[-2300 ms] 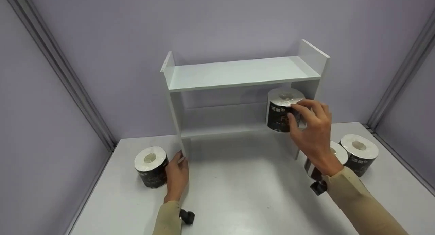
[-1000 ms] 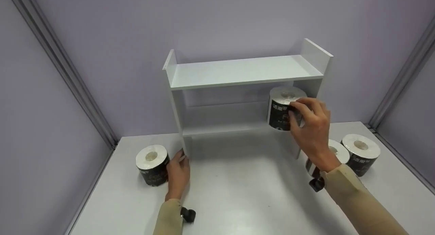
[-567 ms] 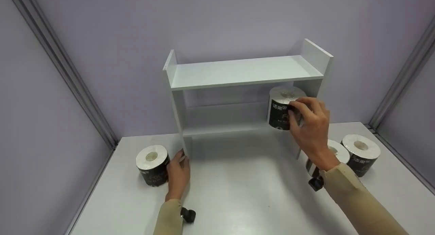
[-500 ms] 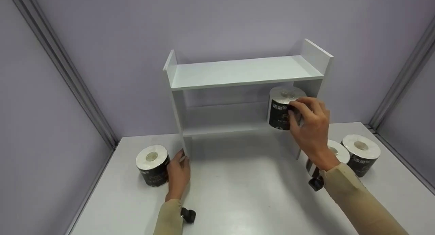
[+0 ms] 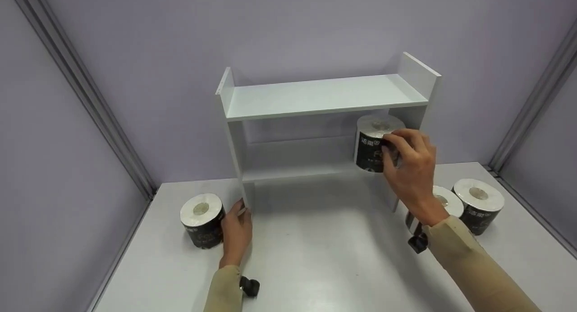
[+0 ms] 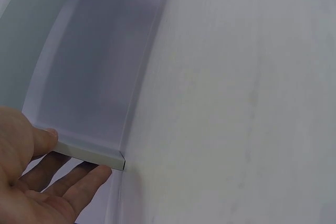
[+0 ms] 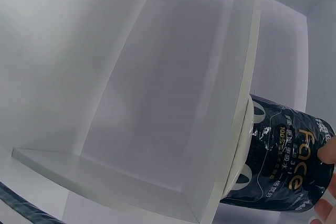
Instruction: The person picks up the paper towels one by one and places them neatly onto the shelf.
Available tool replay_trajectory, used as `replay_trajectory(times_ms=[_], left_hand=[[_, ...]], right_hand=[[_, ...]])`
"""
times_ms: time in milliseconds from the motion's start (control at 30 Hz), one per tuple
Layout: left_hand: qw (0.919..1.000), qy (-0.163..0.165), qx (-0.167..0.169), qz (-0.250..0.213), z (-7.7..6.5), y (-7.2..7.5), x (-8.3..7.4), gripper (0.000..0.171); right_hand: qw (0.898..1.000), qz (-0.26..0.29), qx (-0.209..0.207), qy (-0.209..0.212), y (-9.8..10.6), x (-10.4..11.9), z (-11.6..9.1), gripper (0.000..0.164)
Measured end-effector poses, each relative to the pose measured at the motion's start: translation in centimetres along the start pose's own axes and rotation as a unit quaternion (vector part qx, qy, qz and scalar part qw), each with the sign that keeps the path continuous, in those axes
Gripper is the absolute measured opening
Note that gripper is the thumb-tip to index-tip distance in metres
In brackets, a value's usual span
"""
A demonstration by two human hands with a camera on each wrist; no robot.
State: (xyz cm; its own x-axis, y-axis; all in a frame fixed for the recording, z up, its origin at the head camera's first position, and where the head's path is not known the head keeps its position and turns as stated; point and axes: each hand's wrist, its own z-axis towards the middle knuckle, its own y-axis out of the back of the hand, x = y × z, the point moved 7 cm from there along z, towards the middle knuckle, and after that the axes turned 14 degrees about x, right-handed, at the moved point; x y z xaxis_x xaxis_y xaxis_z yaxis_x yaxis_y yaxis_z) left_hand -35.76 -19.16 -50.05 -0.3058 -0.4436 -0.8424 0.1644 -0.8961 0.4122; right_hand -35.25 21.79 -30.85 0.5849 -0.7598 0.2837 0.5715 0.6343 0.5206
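Observation:
A white two-tier shelf (image 5: 324,95) stands on the table against the back wall. My left hand (image 5: 236,235) grips the lower end of its left side panel (image 5: 232,145); in the left wrist view the thumb and fingers lie on opposite faces of the panel edge (image 6: 94,156). My right hand (image 5: 412,172) holds a toilet paper roll (image 5: 367,154) with a black label, thumb and fingertips on its front right side. That roll is upright at the right end of the lower board, under the top board. Its rear is hidden.
Another toilet paper roll (image 5: 201,222) stands left of the left hand. Two more, a partly covered roll (image 5: 451,208) and an outer roll (image 5: 478,208), stand close together beyond the right forearm. Walls enclose the white table (image 5: 311,267) at the back and sides.
Compared with the earliest frame, the head view has shifted a little and the right hand sits slightly further left against the roll. The left hand keeps its place on the panel.

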Motion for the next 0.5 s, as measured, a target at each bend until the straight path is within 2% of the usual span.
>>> replay_trajectory(times_ms=[500], left_hand=[[0.9998,0.017,0.008,-0.008,-0.03,0.03,0.08,0.039]], right_hand=[[1.0,-0.012,0.007,0.004,-0.24,-0.16,0.22,0.02]])
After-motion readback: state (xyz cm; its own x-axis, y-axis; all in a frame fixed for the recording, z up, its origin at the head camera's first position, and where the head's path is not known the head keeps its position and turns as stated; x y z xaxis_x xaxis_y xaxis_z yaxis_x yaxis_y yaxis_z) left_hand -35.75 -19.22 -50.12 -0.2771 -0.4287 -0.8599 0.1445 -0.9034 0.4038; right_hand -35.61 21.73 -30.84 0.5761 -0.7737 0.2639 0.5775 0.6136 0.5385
